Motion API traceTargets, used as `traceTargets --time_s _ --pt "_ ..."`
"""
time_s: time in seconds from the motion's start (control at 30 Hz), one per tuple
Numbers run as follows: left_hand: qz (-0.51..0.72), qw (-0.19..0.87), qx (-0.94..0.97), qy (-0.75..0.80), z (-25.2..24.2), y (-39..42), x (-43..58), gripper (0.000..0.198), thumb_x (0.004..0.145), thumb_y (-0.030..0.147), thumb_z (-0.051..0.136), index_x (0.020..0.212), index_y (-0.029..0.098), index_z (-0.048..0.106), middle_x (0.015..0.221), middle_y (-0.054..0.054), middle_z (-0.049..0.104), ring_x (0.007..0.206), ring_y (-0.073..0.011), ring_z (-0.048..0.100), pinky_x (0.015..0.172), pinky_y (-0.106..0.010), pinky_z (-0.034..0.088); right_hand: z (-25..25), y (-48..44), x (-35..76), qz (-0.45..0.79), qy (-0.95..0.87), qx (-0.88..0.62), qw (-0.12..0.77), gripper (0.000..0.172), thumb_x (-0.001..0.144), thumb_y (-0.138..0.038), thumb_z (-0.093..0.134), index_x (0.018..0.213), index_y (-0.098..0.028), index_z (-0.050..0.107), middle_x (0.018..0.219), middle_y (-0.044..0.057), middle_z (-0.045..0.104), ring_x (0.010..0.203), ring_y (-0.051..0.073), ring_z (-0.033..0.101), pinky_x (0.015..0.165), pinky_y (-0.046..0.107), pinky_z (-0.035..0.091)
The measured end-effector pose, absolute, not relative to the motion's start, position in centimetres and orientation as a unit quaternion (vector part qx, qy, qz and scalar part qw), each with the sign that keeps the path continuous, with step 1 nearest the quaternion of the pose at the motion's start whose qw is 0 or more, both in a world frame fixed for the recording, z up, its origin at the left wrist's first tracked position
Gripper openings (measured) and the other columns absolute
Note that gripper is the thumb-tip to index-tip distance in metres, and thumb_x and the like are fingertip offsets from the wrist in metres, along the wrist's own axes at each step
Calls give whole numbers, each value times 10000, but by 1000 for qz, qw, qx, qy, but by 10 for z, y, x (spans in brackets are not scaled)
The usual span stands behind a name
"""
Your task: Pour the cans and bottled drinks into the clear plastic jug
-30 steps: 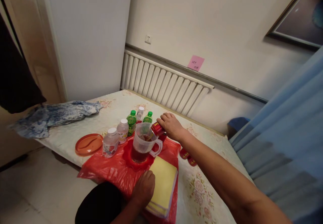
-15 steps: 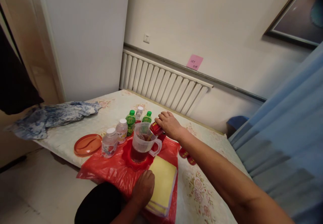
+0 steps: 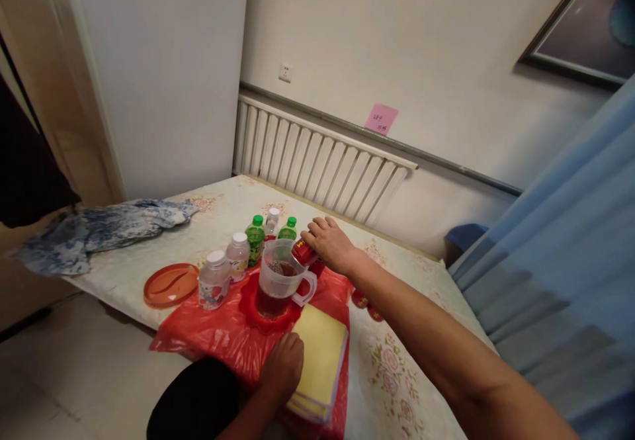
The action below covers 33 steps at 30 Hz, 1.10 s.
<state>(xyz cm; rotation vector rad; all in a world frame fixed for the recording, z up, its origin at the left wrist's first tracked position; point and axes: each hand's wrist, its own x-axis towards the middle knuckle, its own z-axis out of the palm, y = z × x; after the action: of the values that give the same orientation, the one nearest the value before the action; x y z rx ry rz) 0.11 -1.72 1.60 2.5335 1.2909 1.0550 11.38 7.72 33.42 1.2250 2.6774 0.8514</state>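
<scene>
My right hand (image 3: 330, 245) grips a red drink can (image 3: 303, 253) and tilts it over the rim of a clear plastic pitcher (image 3: 272, 280). Dark reddish-brown liquid with bubbles fills the lower part of the pitcher, which stands on a red scalloped dish (image 3: 251, 314). Its handle points right. Closed into a loose fist, my left hand (image 3: 284, 367) rests at the left edge of a stack of yellow sheets or cloths (image 3: 320, 360); nothing shows in its fingers. Under these lies a red plastic sheet (image 3: 198, 327).
Left of the pitcher stand two white-capped bottles (image 3: 214, 281); behind it, green-capped bottles (image 3: 255, 238) and another white-capped one. An orange lid (image 3: 171, 286) lies near the table's left edge. More red cans (image 3: 367, 304) lie beyond my right forearm. Crumpled patterned cloth (image 3: 114, 228) covers the far left corner.
The thin brown stream at the can's mouth no longer shows clearly. My right hand keeps the can tilted over the pitcher, and my left hand stays in place. The view has shifted slightly.
</scene>
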Motion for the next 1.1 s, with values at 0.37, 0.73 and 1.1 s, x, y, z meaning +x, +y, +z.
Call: traceTargets --time_s 0.37,0.73,1.1 --pt "366 60 830 416 20 -17 0 209 861 48 408 768 197 521 821 -42 565 780 -195 512 733 -347 454 312 86 132 177 874 452 -36 384 844 -166 563 1226 -188 534 1143 132 586 1120 280 455 963 419 354" --pt "364 81 833 408 22 -16 0 217 875 51 409 778 206 526 823 -35 563 799 -189 527 750 -338 466 214 94 213 -169 651 587 -449 600 606 -276 722 1179 -171 580 1143 77 656 1047 262 605 938 402 463" --pt "375 76 828 410 15 -14 1 222 924 129 394 852 237 575 850 -45 601 814 -198 577 755 -346 495 82 119 227 -213 465 668 -540 562 583 -301 707 1124 -188 601 1014 77 730 913 270 680 831 407 538"
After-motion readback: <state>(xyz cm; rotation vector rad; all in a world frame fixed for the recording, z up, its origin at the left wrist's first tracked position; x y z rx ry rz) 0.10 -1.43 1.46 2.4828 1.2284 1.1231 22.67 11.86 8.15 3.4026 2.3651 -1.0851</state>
